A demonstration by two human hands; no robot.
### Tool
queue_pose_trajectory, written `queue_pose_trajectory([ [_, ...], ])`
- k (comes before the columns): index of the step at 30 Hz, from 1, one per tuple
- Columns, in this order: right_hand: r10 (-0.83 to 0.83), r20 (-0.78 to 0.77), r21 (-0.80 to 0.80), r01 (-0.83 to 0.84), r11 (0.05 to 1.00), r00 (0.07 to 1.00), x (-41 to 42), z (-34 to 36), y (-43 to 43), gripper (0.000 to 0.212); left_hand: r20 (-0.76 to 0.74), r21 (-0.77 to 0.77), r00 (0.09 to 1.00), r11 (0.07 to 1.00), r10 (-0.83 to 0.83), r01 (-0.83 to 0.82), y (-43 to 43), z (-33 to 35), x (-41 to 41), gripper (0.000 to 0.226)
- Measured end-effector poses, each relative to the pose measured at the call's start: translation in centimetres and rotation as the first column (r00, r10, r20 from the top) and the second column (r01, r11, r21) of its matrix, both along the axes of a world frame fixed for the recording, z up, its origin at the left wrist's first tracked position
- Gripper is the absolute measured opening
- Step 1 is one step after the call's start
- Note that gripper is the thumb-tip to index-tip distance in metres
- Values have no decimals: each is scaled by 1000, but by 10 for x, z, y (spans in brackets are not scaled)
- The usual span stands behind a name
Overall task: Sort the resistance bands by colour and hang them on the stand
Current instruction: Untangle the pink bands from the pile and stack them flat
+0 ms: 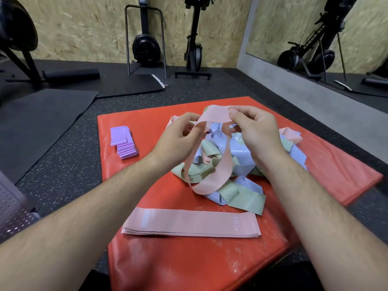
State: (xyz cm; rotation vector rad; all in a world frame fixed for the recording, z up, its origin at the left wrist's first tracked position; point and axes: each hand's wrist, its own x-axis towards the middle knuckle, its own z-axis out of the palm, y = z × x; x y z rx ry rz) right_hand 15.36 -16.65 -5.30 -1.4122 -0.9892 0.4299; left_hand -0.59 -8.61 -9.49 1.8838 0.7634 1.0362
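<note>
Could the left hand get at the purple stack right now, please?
Probably yes: the purple stack lies uncovered on the mat, left of the left hand, with nothing between. The hand pinches the pink band, though, so it must let go first.

Band pile (243, 194) on mat (168, 265), folded stack (123, 141) left

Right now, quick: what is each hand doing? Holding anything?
Left hand: closed, pinching the pink band lifted above the pile.
Right hand: closed, pinching the same pink band at its top.
</note>
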Motion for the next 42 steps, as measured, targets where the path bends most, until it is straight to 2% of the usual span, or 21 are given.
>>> queue_pose_trajectory([
  [3,43,-62,-19,-44,999,997,-3,0,2,17,-57,233,988,964,143,-127,1,-7,2,29],
  [5,70,-122,-26,-74,997,990,-6,-1,4,16,-13,462,976,867,217,-186,0,-5,1,26],
  [7,94,-147,-34,-100,994,985,-8,-2,5,12,-50,609,982,785,184,-116,-3,-1,2,16],
  [8,108,-156,-36,-115,993,982,-8,-2,5,11,-96,614,983,787,155,-64,-5,-1,3,13],
  [10,130,-161,-60,-142,988,978,-7,-2,5,19,-149,552,979,833,142,-36,-6,-6,6,11],
  [13,145,-72,-124,-153,980,987,-5,-2,3,28,-154,436,967,892,205,-120,-3,-14,8,6],
  [16,121,43,-151,-113,982,992,-7,-3,1,19,-127,334,970,929,208,-155,1,-15,6,10],
  [20,57,197,-134,-31,990,979,-5,-3,2,5,-156,253,982,966,101,-59,-4,-14,9,7],
  [22,30,210,-130,-3,992,977,-3,-5,3,7,-159,144,987,990,33,-9,-10,-12,9,4],
  [25,-17,185,-115,38,993,983,0,-8,6,13,-145,44,989,998,-44,51,-17,-9,12,9],
  [29,-37,165,-124,58,991,986,5,-11,8,14,13,-107,998,992,-65,66,-16,-5,12,11],
  [32,-2,210,-115,27,993,978,5,-12,7,12,71,-126,997,992,22,-13,-9,-3,10,30],
  [35,215,211,-148,-186,971,954,5,-15,3,25,94,-100,994,994,55,-46,-3,4,5,24],
  [37,304,260,-172,-266,949,917,3,-19,3,23,104,-110,994,994,31,-20,-3,10,1,16],
  [40,236,330,-110,-212,971,914,-1,-23,5,7,67,-118,998,993,-10,18,-3,12,-2,12],
  [42,171,330,-60,-160,985,928,-3,-23,6,5,67,-87,996,995,64,-58,-1,10,-2,13],
])
